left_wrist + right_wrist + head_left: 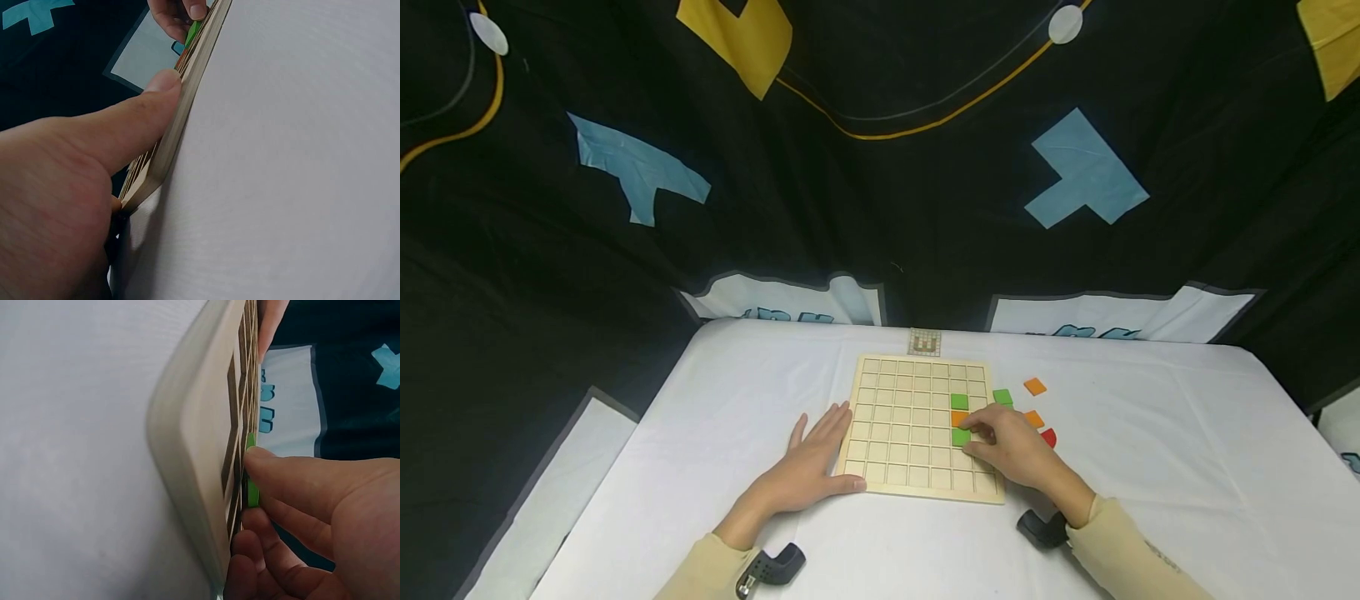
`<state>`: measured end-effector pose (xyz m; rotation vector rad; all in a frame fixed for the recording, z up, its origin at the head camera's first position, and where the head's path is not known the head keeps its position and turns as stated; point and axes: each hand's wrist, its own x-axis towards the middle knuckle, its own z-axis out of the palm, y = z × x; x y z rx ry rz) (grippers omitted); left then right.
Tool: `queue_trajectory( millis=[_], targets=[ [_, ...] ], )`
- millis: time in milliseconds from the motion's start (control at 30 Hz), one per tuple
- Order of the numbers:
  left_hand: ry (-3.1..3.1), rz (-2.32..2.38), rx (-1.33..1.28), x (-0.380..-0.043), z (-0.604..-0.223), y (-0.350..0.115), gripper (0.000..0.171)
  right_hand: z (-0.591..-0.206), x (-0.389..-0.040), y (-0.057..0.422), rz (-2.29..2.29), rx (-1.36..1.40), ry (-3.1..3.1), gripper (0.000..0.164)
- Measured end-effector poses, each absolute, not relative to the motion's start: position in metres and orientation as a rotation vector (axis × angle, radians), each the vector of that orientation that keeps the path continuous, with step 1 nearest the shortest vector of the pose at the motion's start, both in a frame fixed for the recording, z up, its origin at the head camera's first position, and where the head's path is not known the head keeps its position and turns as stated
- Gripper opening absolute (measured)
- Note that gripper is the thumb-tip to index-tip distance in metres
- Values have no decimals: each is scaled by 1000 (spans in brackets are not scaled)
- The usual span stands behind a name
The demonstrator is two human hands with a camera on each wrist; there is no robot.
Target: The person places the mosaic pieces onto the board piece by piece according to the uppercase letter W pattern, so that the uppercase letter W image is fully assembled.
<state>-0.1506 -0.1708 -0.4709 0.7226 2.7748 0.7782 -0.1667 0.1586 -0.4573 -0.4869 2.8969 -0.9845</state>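
Observation:
A square wooden grid board [891, 412] lies flat on the white cloth. In one column toward its right side sit a green tile [958, 402] and, just below it, an orange tile [958, 418]. My right hand [1018, 450] pinches another green tile [252, 490] with thumb and fingers, directly below the orange one. In the right wrist view that tile stands proud of the grid, partly covered by the thumb. My left hand [808, 471] rests against the board's left edge, its fingers straight and spread, the thumb [134, 119] lying on the near corner.
Right of the board lie a loose green tile [1002, 397], two orange tiles, one farther back [1035, 386] and one nearer [1034, 418], and a red piece [1049, 437] partly behind my right hand. A small patterned card [924, 342] touches the back edge area. A dark curtain [850, 217] hangs behind.

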Motion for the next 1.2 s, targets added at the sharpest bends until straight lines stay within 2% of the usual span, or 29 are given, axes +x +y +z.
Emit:
queue_trajectory(
  millis=[667, 1200],
  targets=[
    [2774, 785, 719, -151, -472, -171, 106, -459, -167, 160, -1013, -437, 2893, 24],
    [2771, 767, 723, -151, -472, -171, 107, -438, -163, 192, -1163, -371, 2855, 30]
  ],
)
